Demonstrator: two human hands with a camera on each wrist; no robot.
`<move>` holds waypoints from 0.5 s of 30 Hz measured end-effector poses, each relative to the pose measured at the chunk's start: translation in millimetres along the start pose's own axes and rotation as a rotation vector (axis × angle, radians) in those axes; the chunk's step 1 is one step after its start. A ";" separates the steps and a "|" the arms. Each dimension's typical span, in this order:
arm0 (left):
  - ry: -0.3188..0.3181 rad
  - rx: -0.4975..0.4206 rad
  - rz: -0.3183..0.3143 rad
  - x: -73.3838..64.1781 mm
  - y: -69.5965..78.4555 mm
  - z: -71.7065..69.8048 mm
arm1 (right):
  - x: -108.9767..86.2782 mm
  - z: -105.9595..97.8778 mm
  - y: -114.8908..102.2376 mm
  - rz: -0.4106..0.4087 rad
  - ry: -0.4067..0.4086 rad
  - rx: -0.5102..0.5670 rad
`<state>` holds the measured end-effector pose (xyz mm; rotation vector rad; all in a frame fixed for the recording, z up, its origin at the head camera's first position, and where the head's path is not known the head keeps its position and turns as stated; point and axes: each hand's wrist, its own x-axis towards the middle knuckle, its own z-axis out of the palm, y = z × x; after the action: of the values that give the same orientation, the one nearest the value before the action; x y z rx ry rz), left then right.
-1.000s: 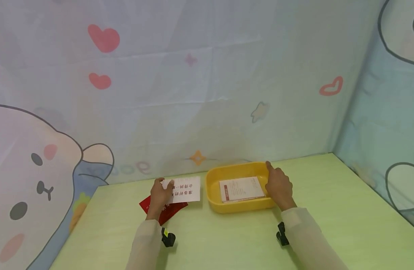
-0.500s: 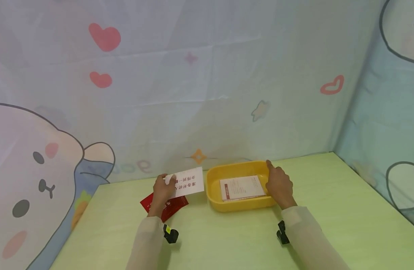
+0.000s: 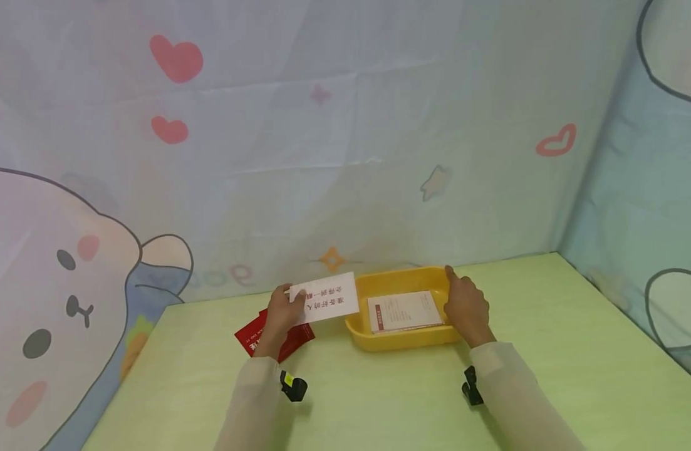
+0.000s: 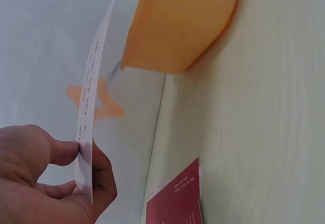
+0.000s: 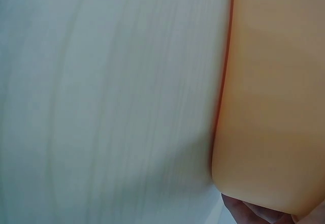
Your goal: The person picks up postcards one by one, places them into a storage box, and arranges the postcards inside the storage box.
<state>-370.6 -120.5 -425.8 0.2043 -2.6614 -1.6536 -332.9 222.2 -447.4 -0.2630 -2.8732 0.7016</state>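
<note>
My left hand [image 3: 285, 311] pinches a white card [image 3: 329, 297] with dark printed characters between thumb and fingers. Raised off the table, the card overlaps the left rim of a yellow plastic basin [image 3: 373, 341] in the head view. In the left wrist view the card [image 4: 91, 92] appears nearly edge-on, thumb on its printed face. My right hand [image 3: 467, 308] grips the basin's right end, its fingers mostly hidden behind the wall in the right wrist view. Inside the basin lie white cards [image 3: 406, 312] with a red strip. Below my left hand are red cards [image 3: 249, 335], partly covered by it.
The pale green table [image 3: 379, 401] runs back to a printed cloth backdrop [image 3: 345, 156] close behind the basin. Another cloth side [image 3: 649, 207] stands at the right. Each wrist carries a small black camera, such as the left one [image 3: 294, 386].
My left hand has moved right and slightly up with the white card, from over the red cards to the basin's left rim. My right hand stays on the basin.
</note>
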 end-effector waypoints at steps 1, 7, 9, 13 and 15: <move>-0.006 -0.007 0.005 -0.3 1.1 0.7 | 0.1 -0.3 -0.6 -0.001 0.003 0.000; -0.021 -0.022 0.033 -4.4 11.6 5.6 | 1.3 -0.7 -2.4 -0.014 0.016 0.013; -0.024 -0.032 0.045 -6.3 13.9 7.5 | 0.7 0.0 -2.8 -0.020 0.015 0.024; -0.037 -0.052 0.084 -11.3 17.4 13.2 | -0.8 2.1 -3.3 -0.028 0.012 0.036; -0.038 -0.039 0.095 -13.3 19.7 17.8 | -0.7 2.5 -3.2 -0.031 0.015 0.035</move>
<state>-360.8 -94.5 -415.2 0.0462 -2.6179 -1.6965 -333.2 218.2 -448.2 -0.2184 -2.8412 0.7407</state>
